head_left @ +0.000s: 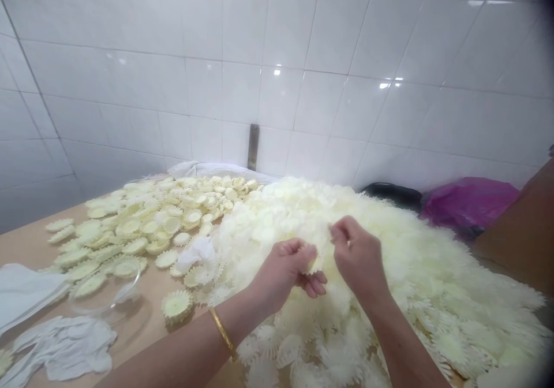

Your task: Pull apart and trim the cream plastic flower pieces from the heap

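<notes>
Above the heap of pale frilled discs [415, 261], the left hand [279, 267] has its grip pinched on a small toothed piece [313, 264]. The piece's jagged edge faces down and toward the right hand [357, 255]; its long axis cannot be told (the hand covers much of it). What shows is thin-edged and pale cream-yellow. The right hand's grip, also over the heap, is curled in; whether it clasps anything, I cannot tell. Yellowish fluted cups [134, 226] lie left of the heap on the tabletop [26, 241].

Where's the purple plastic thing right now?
In the head view, the purple plastic is at the right by the tiled wall, beside the black object, behind the pale frilly pile.
</notes>
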The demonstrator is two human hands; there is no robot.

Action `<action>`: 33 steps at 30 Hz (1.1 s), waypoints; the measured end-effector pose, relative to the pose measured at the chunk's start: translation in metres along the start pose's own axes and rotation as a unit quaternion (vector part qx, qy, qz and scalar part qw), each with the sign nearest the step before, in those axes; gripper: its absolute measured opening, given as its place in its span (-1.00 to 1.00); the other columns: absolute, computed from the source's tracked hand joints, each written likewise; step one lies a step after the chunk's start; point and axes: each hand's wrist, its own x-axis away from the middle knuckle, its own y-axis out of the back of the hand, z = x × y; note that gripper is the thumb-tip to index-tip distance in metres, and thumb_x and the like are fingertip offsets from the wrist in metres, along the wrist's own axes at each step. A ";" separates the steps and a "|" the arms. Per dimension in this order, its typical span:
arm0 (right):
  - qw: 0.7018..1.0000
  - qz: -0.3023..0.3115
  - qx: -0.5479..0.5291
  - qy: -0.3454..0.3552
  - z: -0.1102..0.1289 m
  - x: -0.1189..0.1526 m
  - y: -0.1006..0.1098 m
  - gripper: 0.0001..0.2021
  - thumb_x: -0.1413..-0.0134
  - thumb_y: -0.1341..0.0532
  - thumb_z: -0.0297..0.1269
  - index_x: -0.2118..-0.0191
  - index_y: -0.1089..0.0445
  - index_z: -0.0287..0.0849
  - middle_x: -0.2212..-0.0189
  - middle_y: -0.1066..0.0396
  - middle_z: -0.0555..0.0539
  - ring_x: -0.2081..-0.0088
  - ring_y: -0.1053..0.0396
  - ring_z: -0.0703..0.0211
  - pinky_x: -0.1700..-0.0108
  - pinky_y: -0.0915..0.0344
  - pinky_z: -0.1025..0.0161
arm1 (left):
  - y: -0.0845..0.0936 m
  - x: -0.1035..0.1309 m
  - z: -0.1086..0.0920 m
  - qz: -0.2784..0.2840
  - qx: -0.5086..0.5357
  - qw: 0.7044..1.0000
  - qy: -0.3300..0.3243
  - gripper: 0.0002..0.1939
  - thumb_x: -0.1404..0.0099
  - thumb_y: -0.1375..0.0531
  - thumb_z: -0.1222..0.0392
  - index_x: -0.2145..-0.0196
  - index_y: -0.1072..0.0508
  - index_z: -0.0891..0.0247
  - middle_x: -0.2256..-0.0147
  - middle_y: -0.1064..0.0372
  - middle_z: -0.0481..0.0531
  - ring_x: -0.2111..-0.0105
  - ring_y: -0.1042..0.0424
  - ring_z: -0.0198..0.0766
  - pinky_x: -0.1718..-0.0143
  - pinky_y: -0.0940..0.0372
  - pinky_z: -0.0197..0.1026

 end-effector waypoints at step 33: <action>0.955 0.276 -0.106 0.032 0.020 0.006 0.011 -0.74 -0.05 0.03 -0.29 0.50 -0.36 -0.18 0.54 -0.37 -0.02 0.46 -0.31 0.20 0.38 -0.20 0.28 | 0.002 -0.001 -0.004 -0.062 -0.028 0.997 0.037 -0.45 -0.06 0.00 -0.28 0.38 -0.33 0.34 0.62 -0.31 0.03 0.70 -0.28 -0.38 0.64 -0.14 -0.31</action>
